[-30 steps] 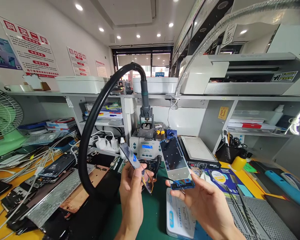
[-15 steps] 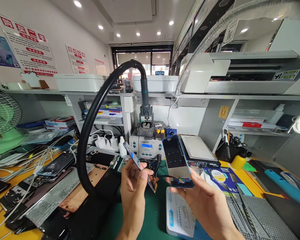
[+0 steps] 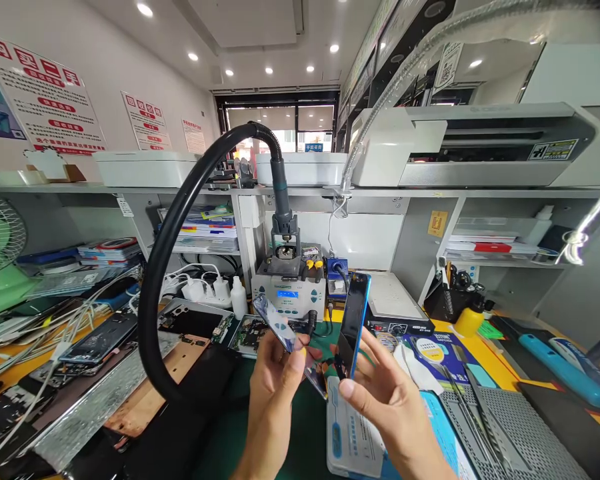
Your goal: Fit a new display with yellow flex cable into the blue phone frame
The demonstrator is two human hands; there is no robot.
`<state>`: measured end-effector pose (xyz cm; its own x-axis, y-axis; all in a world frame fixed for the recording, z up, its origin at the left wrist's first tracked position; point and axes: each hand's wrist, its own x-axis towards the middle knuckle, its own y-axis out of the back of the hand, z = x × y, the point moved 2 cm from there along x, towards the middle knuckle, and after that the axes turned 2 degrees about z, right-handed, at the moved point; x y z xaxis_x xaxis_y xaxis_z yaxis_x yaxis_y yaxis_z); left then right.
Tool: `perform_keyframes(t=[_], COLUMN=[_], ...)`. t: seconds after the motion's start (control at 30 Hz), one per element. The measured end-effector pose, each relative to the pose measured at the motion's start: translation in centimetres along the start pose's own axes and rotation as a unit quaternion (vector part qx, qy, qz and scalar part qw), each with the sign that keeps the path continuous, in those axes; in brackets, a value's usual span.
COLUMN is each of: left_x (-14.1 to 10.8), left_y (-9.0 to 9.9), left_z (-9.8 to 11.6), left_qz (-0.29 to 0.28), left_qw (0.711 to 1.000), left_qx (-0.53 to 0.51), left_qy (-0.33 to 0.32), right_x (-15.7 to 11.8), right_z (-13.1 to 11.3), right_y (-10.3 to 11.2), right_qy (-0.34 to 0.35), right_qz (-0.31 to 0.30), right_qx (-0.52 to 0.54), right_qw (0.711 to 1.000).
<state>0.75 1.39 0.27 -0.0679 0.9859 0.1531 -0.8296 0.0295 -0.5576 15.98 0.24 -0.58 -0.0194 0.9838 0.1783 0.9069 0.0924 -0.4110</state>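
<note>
My left hand (image 3: 277, 383) is closed on a thin, shiny phone part (image 3: 276, 322), tilted with its upper end to the left. The lower end of that part reaches down to the right below my thumb. In my right hand (image 3: 387, 393) is a blue-edged phone frame (image 3: 354, 323), held upright and seen partly from its side, with my thumb at its lower edge. The two pieces are close together but apart at the top; whether they touch lower down is unclear. Both hands are above the green mat (image 3: 305, 427).
A black hose (image 3: 153, 267) arches left of my hands to a hot-air station (image 3: 290, 297) behind them. Phone parts (image 3: 100, 337) lie at left. A plastic case (image 3: 350, 427) is below my right hand; tweezers (image 3: 473, 413) lie on a grey perforated mat (image 3: 535, 433) at right.
The blue-edged frame has turned from facing me to nearly edge-on, and my right hand has shifted its grip. The part in my left hand has tilted flatter. The view has shifted slightly right.
</note>
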Motion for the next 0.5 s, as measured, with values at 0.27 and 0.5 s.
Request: perform_keyframes(t=[0.27, 0.5], left_x=[0.2, 0.1], left_y=[0.7, 0.4], left_z=[-0.7, -0.9], left_qz=[-0.03, -0.021], left_qw=[0.991, 0.989], left_qx=[-0.115, -0.116], left_qy=[0.056, 0.094], right_x=[-0.5, -1.1], right_z=[0.4, 1.4], right_y=[-0.2, 0.9], right_qy=[0.033, 0.137], right_qz=[0.016, 0.012], right_qx=[-0.073, -0.241], right_qw=[0.997, 0.961])
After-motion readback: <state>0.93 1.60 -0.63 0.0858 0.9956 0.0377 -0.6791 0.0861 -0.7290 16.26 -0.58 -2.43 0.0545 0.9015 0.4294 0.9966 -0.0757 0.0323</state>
